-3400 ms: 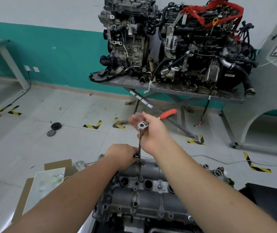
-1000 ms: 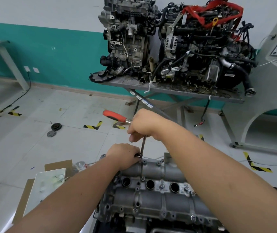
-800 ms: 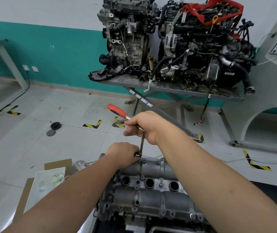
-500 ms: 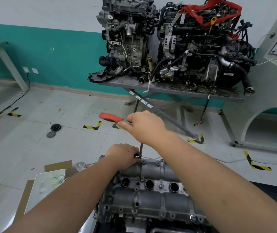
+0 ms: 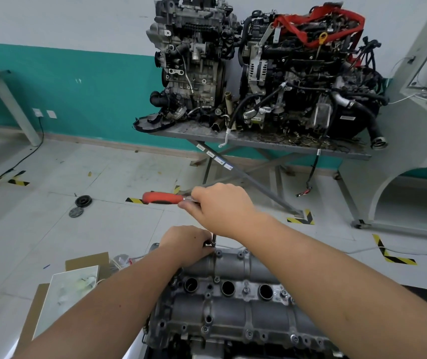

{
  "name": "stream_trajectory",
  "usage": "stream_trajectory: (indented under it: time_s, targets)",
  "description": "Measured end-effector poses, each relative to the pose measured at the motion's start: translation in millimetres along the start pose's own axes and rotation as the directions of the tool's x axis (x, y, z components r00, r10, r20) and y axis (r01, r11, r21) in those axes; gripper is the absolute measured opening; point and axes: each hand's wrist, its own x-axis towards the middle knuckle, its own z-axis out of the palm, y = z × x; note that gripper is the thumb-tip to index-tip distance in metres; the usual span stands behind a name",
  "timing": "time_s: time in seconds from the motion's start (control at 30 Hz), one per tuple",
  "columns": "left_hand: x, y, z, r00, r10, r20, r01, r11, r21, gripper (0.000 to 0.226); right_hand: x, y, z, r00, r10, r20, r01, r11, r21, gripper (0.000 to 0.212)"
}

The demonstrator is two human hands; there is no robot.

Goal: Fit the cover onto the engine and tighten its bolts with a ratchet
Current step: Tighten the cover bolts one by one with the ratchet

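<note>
The grey metal cover (image 5: 222, 304) lies on the engine at the bottom centre, with three round holes and several bolts along its edges. My right hand (image 5: 222, 211) grips the head of a ratchet (image 5: 163, 197) whose red handle points left. A thin extension bar (image 5: 214, 239) runs down from under that hand to a bolt at the cover's far edge. My left hand (image 5: 185, 246) rests on the cover's far left end and pinches the bottom of the bar.
Two large engines (image 5: 259, 66) stand on a metal table (image 5: 259, 143) against the teal wall ahead. Cardboard and a white tray (image 5: 64, 294) lie on the floor at the left. Two round discs (image 5: 83, 202) sit on the tiles. A white cabinet (image 5: 419, 141) stands at the right.
The red handle swung from pointing right to pointing left, then rocked a little up and down. My left hand stayed at the bottom of the bar.
</note>
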Motion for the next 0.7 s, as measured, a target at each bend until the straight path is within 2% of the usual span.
stream_trajectory:
  time_s: [0.13, 0.3, 0.47, 0.53, 0.6, 0.63, 0.7]
  targets:
    - [-1, -1, 1, 1.000, -0.010, -0.025, 0.009, 0.999, -0.044, 0.030, 8, -9, 7, 0.962, 0.272, -0.014, -0.271, 0.961, 0.062, 0.051]
    - [-2, 0, 2, 0.999, -0.041, -0.013, 0.040, 0.998, -0.038, 0.039, 10, -16, 13, 0.929, 0.358, -0.091, -0.354, 0.934, 0.052, 0.046]
    - [-1, -2, 3, 0.999, -0.015, -0.028, 0.014, 0.999, -0.036, 0.033, 5, 0, 8, 0.980, 0.189, -0.056, -0.183, 0.978, 0.105, 0.041]
    - [1, -1, 3, 1.000, -0.008, -0.019, 0.008, 1.000, -0.023, 0.034, 2, 7, 5, 1.000, 0.017, -0.020, -0.015, 0.990, 0.138, 0.040]
    - [2, 0, 2, 1.000, -0.004, -0.022, 0.004, 1.000, 0.005, 0.035, 0, 11, 0, 0.990, -0.136, 0.043, 0.130, 0.983, 0.129, 0.041]
    - [2, 0, 1, 1.000, -0.002, -0.023, 0.003, 1.000, 0.009, 0.035, 0, 12, -2, 0.986, -0.157, 0.057, 0.149, 0.981, 0.122, 0.042]
    - [2, 0, 2, 1.000, -0.004, -0.019, 0.004, 1.000, -0.013, 0.035, 1, 11, -2, 0.996, -0.090, 0.028, 0.087, 0.990, 0.113, 0.044]
